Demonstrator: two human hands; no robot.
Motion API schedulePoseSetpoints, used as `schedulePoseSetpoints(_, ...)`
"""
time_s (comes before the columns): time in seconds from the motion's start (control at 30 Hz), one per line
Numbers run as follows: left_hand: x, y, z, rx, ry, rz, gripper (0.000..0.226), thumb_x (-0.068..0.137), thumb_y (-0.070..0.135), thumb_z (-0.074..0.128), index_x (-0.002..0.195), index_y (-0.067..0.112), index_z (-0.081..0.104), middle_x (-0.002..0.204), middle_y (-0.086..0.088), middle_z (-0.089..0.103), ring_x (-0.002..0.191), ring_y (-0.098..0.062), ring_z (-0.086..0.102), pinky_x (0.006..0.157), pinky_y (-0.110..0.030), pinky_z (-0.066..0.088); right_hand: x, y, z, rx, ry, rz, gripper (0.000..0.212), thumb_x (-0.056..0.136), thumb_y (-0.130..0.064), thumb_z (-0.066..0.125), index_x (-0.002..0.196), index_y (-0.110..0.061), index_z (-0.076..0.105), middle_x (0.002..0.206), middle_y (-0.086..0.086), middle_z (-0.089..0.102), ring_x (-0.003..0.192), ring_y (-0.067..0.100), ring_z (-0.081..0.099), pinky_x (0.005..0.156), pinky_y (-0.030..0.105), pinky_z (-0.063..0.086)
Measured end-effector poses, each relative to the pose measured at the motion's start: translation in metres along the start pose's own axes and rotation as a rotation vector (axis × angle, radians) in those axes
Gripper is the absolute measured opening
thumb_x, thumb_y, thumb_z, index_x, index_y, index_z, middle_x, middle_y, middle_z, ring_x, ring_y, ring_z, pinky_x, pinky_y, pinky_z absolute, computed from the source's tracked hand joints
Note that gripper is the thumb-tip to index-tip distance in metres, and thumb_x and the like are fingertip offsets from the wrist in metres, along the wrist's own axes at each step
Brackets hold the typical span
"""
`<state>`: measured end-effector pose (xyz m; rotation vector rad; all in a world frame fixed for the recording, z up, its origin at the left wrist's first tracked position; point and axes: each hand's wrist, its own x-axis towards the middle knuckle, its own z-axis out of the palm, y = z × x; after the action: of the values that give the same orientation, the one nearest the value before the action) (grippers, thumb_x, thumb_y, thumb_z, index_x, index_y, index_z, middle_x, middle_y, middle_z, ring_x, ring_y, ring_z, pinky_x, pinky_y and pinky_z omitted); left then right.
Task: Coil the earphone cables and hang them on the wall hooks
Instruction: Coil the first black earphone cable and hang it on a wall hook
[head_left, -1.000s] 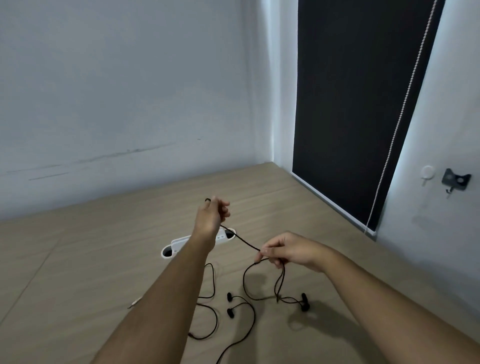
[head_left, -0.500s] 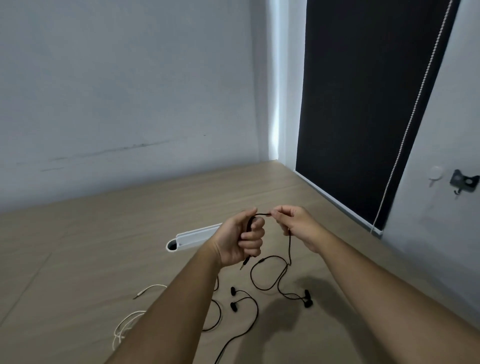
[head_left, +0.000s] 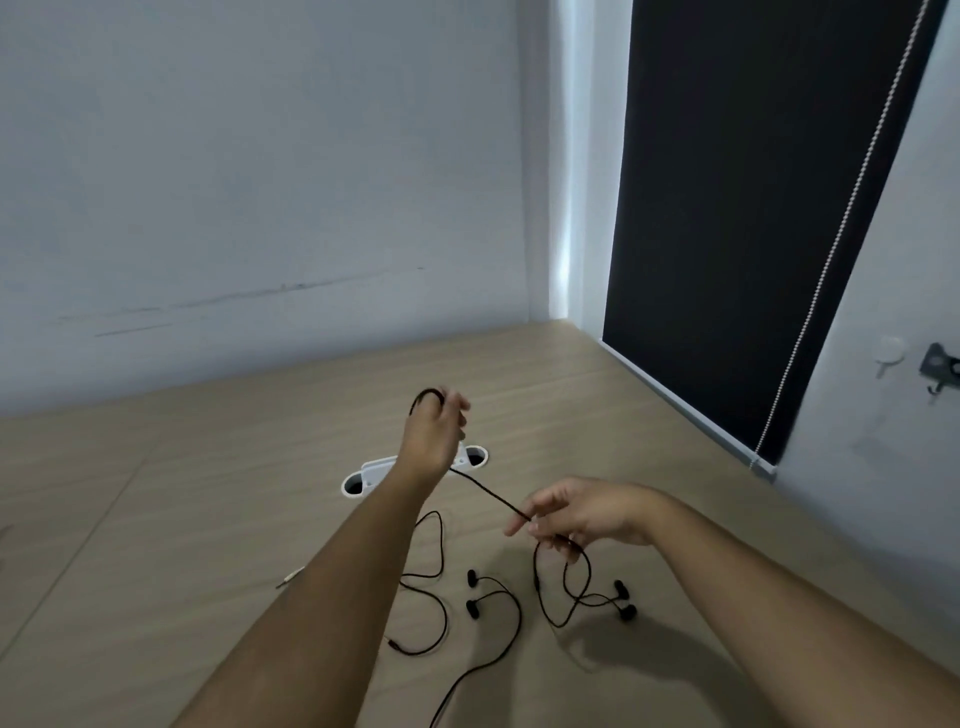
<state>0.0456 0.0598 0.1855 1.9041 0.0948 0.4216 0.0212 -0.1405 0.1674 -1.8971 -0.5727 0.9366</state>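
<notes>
My left hand (head_left: 434, 436) grips the black earphone cable (head_left: 488, 491) at frame centre; my right hand (head_left: 582, 512) pinches it lower right (earbuds (head_left: 623, 600) resting on the table (head_left: 208, 519)).

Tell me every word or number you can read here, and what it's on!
None can be read. The black earphone cable, the white cable slot in the desk, the dark blind, the white hook and the black hook on the wall show no words, numbers or logos; the hooks are too small to be sure.
</notes>
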Motion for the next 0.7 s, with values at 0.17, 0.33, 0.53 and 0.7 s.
schedulePoseSetpoints(0.17, -0.024, -0.018, 0.016, 0.117, -0.395, -0.095, 0.036, 0.099, 0.028, 0.034, 0.079, 0.012, 0.058, 0.074, -0.012, 0.060, 0.062, -0.025, 0.052, 0.059, -0.035, 0.044, -0.008, -0.024, -0.023, 0.061, 0.233, -0.143, 0.010, 0.088, -0.013, 0.061, 0.089, -0.015, 0.070, 0.063, -0.002, 0.049, 0.058, 0.010, 0.044, 0.058, 0.022, 0.043)
schedulePoseSetpoints(0.33, -0.039, -0.003, 0.016, -0.412, -0.808, -0.506, 0.062, 0.092, 0.062, 0.021, 0.064, 0.015, 0.050, 0.042, 0.005, 0.030, 0.036, -0.008, 0.020, 0.039, -0.018, 0.024, 0.003, -0.025, -0.036, 0.111, 0.494, -0.247, 0.009, 0.088, -0.013, 0.061, 0.085, -0.008, 0.067, 0.059, -0.001, 0.048, 0.055, 0.010, 0.043, 0.056, 0.021, 0.038)
schedulePoseSetpoints(0.53, -0.029, 0.021, 0.000, -0.926, -0.943, -0.460, 0.036, 0.085, 0.036, 0.041, 0.053, 0.019, 0.043, 0.043, 0.007, 0.018, 0.037, -0.010, 0.012, 0.041, -0.021, 0.020, 0.027, -0.006, -0.020, 0.074, 0.522, -0.232, 0.016, 0.096, -0.014, 0.049, 0.089, -0.018, 0.063, 0.069, -0.002, 0.055, 0.060, 0.002, 0.052, 0.057, 0.013, 0.040)
schedulePoseSetpoints(0.7, -0.005, 0.040, -0.011, -1.111, -0.409, -0.349, 0.032, 0.090, 0.026, 0.034, 0.063, 0.016, 0.046, 0.041, 0.006, 0.035, 0.033, -0.008, 0.030, 0.047, -0.023, 0.032, 0.034, 0.009, 0.005, 0.032, 0.291, -0.061, 0.027, 0.099, -0.015, 0.036, 0.111, -0.017, 0.061, 0.070, -0.004, 0.055, 0.065, 0.009, 0.056, 0.066, 0.025, 0.039)
